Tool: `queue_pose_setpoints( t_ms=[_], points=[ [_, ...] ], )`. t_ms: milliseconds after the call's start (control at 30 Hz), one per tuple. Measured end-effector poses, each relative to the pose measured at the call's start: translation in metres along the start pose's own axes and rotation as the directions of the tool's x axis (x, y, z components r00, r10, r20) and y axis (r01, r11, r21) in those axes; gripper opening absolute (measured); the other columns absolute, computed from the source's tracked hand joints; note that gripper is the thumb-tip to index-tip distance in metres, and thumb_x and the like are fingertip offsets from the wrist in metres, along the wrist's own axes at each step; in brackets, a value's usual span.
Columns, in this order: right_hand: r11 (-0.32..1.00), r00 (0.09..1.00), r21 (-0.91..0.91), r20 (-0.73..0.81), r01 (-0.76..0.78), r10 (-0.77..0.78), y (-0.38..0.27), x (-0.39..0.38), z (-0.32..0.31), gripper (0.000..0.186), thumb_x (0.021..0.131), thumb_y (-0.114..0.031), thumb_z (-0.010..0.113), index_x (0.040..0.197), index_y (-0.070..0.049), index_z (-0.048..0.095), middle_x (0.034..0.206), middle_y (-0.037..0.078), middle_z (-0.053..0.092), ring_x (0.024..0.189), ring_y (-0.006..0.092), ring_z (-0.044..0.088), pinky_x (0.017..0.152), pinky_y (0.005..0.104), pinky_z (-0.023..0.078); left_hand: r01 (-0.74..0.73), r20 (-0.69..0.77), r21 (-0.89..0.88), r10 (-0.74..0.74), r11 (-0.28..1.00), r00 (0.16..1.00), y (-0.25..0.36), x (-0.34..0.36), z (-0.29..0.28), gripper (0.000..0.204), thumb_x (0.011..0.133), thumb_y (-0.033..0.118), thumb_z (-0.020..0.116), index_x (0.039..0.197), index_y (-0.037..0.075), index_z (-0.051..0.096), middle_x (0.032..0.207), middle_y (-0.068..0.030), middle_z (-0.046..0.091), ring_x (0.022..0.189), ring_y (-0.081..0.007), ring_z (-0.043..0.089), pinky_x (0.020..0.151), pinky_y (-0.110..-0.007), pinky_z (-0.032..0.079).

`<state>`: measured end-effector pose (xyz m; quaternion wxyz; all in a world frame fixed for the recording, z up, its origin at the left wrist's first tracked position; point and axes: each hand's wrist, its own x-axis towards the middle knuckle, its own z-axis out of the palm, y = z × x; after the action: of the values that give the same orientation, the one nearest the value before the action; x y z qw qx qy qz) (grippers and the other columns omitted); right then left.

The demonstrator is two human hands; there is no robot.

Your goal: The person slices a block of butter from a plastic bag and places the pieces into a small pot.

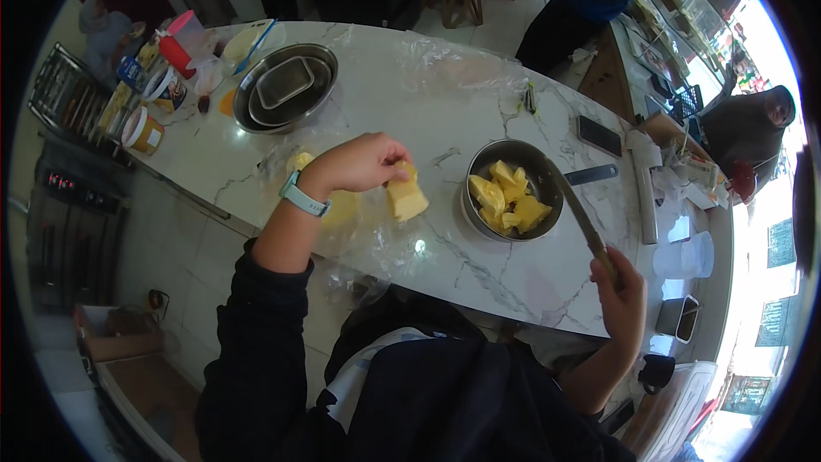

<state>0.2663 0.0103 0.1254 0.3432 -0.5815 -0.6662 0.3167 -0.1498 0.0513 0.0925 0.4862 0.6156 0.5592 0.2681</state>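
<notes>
My left hand [363,162], with a pale green watch on its wrist, is closed on a block of yellow butter [407,198] above the marble counter. Below and beside it lies clear plastic wrapping [355,235] with more butter on it. To the right stands a steel saucepan [479,221] holding several butter chunks [511,197]. My right hand [621,295] grips a long, narrow knife [583,218], which slants up and left, its far end over the saucepan's right rim. The saucepan's grey handle [592,174] points right, behind the knife.
Nested steel bowls [286,90] stand at the back left, near tubs [144,131] and a red bottle [174,55]. A phone [599,136] and a clear plastic sheet [462,68] lie farther back on the counter [376,77]. Other people stand beyond it.
</notes>
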Motion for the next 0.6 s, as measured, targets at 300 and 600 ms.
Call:
queue_pose_setpoints(
  t_ms=[300,600],
  points=[
    [0.965,0.813,-0.063,0.555,0.254,-0.178,-0.051,-0.005,0.141,0.026,0.094,-0.022,0.056,0.113,-0.004,0.053,0.083,0.021,0.065,0.074,0.0398,0.064,0.063,0.0450,0.049,0.113,-0.559,0.491,0.212,0.864,0.802,-0.089,-0.046,0.042,0.037,0.080,0.018,0.074,0.107,-0.003,0.061,0.093,-0.0203,0.066,0.088,-0.0337,0.064,0.077,-0.039,0.051],
    [0.897,0.728,-0.200,0.663,0.394,-0.171,-0.025,-0.020,0.219,0.023,0.095,-0.020,0.048,0.108,-0.003,0.041,0.083,0.021,0.065,0.071,0.0423,0.063,0.061,0.0509,0.051,0.261,-0.742,0.276,0.032,0.925,0.669,-0.109,-0.076,0.109,0.051,0.074,0.022,0.079,0.110,-0.008,0.059,0.096,-0.0223,0.063,0.091,-0.0369,0.062,0.080,-0.040,0.050]
  ],
)
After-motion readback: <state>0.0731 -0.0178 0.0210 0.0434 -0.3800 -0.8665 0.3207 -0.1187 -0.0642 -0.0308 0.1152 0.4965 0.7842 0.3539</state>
